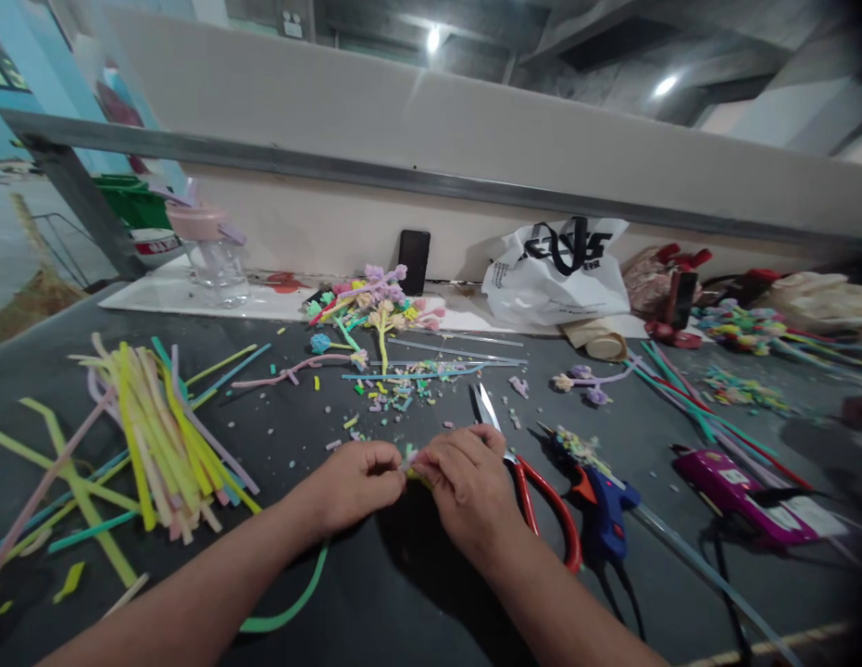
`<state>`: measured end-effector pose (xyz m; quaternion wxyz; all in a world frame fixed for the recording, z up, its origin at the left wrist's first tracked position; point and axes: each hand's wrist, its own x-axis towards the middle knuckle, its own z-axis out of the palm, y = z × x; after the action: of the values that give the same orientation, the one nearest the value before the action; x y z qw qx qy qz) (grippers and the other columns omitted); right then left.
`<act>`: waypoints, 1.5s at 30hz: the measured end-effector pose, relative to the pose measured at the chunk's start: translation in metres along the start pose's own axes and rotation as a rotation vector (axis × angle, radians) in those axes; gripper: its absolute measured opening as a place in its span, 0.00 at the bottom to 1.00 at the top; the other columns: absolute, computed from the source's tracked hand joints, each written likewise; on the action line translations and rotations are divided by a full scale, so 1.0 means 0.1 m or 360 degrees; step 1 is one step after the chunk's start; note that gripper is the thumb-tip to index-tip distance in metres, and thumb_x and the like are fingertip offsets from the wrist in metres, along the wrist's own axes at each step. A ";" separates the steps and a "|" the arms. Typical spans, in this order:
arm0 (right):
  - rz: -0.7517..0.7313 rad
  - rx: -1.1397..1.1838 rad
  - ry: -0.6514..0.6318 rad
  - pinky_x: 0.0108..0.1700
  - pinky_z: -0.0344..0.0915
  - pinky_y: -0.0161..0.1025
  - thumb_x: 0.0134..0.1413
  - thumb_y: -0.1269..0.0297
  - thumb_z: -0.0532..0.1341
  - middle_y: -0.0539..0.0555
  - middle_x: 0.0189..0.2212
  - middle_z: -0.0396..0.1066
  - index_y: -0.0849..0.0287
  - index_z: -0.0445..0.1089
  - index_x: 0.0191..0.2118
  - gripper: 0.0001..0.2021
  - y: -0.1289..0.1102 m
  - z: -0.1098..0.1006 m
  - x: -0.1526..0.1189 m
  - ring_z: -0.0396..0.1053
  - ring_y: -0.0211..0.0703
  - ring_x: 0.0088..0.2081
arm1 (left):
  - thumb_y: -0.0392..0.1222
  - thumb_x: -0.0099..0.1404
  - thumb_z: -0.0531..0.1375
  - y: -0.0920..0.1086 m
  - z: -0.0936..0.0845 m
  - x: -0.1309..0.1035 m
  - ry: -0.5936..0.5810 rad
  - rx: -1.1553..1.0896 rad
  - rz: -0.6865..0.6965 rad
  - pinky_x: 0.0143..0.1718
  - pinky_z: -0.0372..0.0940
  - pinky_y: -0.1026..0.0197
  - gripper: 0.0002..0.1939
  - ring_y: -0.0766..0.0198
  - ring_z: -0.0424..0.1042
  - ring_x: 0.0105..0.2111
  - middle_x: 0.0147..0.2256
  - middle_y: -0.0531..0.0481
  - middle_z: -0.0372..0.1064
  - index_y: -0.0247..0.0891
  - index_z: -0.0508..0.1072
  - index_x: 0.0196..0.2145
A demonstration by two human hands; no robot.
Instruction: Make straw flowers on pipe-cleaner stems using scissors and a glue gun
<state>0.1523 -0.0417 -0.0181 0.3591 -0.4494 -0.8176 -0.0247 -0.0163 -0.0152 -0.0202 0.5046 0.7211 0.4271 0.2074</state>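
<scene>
My left hand (361, 482) and my right hand (465, 482) meet fingertip to fingertip at the middle of the table, both pinched closed. Between them shows a small bit of pale and yellow-green pipe cleaner (412, 457), mostly hidden by the fingers. A green pipe cleaner (292, 607) curves out from under my left wrist; I cannot tell whether it joins the held bit. Red-handled scissors (552, 500) lie just beside my right hand, blades pointing away. Farther right is a blue glue gun (607, 509) with a clear glue stick in its back.
Loose pipe cleaners (159, 426) are heaped at left. Cut scraps (403, 389) and finished fuzzy flowers (375, 301) lie ahead. A phone (414, 261), white bag (555, 269) and clear jug (212, 259) stand along the back. A purple device (743, 491) is at right.
</scene>
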 end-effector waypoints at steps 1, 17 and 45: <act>0.0011 0.0014 -0.0025 0.44 0.47 0.42 0.54 0.71 0.57 0.47 0.25 0.71 0.56 0.66 0.28 0.06 0.01 0.00 0.00 0.66 0.37 0.31 | 0.37 0.52 0.50 0.00 0.00 0.00 0.0008 -0.0002 0.0007 0.22 0.47 0.68 0.07 0.71 0.51 0.22 0.19 0.59 0.50 0.36 0.60 0.19; 0.0192 0.0048 -0.0164 0.45 0.47 0.44 0.50 0.72 0.56 0.49 0.27 0.68 0.58 0.64 0.29 0.03 -0.02 -0.08 -0.02 0.64 0.40 0.34 | 0.39 0.53 0.50 0.05 0.04 0.00 0.0128 0.0010 -0.0035 0.22 0.47 0.68 0.08 0.70 0.49 0.22 0.18 0.59 0.47 0.37 0.59 0.19; 0.1238 0.1438 -0.0335 0.23 0.51 0.30 0.45 0.63 0.61 0.47 0.20 0.61 0.61 0.69 0.25 0.07 0.00 -0.02 -0.02 0.55 0.32 0.23 | 0.39 0.55 0.49 -0.05 0.06 0.00 0.0038 0.0115 0.0067 0.23 0.48 0.68 0.08 0.70 0.52 0.23 0.20 0.58 0.50 0.37 0.60 0.20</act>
<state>0.1535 -0.0438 -0.0176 0.4144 -0.5184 -0.5541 0.5025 -0.0139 -0.0180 -0.0274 0.4686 0.7451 0.4251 0.2110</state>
